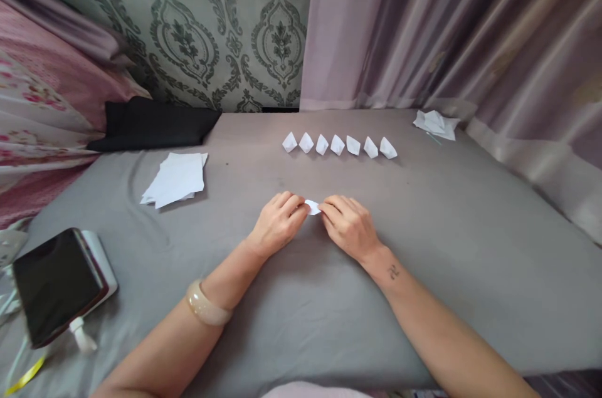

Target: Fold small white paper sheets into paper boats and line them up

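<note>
Between my hands is a small folded piece of white paper, held a little above the grey cloth. My left hand pinches its left end, and my right hand pinches the right end. Fingers cover both ends, so only the middle of the paper shows. Beyond my hands stands a row of several small folded white paper boats, spaced side by side. A stack of white paper sheets lies to the left of the row, its edges uneven.
The grey cloth covers the surface. At the left lie a dark-screened device with a white plug and a yellow strip. A black folded cloth lies at the back left; loose white papers lie at the back right by the curtain.
</note>
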`<state>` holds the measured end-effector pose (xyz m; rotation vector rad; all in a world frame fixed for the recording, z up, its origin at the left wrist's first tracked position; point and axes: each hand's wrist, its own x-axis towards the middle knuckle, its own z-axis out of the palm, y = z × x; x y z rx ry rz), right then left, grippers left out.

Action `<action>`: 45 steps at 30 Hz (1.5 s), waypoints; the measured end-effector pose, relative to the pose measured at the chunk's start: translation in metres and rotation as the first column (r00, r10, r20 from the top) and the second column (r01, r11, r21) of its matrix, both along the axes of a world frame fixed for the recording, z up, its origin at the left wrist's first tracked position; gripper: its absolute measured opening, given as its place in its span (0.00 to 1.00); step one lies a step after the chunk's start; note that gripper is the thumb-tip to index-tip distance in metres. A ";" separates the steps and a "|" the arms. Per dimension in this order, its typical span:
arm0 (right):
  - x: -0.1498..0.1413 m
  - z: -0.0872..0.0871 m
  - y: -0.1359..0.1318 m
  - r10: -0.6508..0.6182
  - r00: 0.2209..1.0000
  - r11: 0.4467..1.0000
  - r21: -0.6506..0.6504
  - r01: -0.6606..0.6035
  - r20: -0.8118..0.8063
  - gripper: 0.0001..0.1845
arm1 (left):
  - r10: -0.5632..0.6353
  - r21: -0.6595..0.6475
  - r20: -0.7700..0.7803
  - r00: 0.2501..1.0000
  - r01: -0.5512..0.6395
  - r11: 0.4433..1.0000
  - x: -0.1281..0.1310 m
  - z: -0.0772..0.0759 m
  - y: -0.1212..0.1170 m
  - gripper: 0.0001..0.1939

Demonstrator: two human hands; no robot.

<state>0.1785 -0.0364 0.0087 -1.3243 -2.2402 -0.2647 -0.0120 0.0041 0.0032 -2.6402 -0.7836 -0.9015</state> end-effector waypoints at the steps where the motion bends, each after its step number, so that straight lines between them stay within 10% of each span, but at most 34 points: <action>1: 0.000 0.000 0.000 -0.008 0.999 1.000 0.012 0.007 0.043 0.13 | 0.014 0.002 -0.013 1.000 -0.014 1.000 0.001 -0.001 0.001 0.08; 8: -0.005 -0.008 0.001 -0.039 0.971 0.996 -0.064 0.056 0.236 0.15 | 0.009 -0.100 -0.223 0.975 -0.032 0.994 0.005 -0.011 0.002 0.14; 13: -0.001 -0.007 -0.004 -0.056 0.996 0.950 -0.304 0.076 0.074 0.12 | 0.024 -0.351 -0.180 0.983 -0.087 0.932 0.002 -0.012 -0.004 0.13; 25: 0.003 -0.009 0.009 -0.384 0.814 0.768 -0.641 0.019 -0.436 0.09 | 0.420 -0.860 0.099 0.902 -0.135 0.493 0.000 -0.004 -0.002 0.07; 45: -0.003 -0.015 0.018 -0.445 0.824 0.784 -0.597 0.169 -0.351 0.10 | 0.471 -0.850 0.095 0.877 -0.175 0.497 0.007 -0.003 0.003 0.08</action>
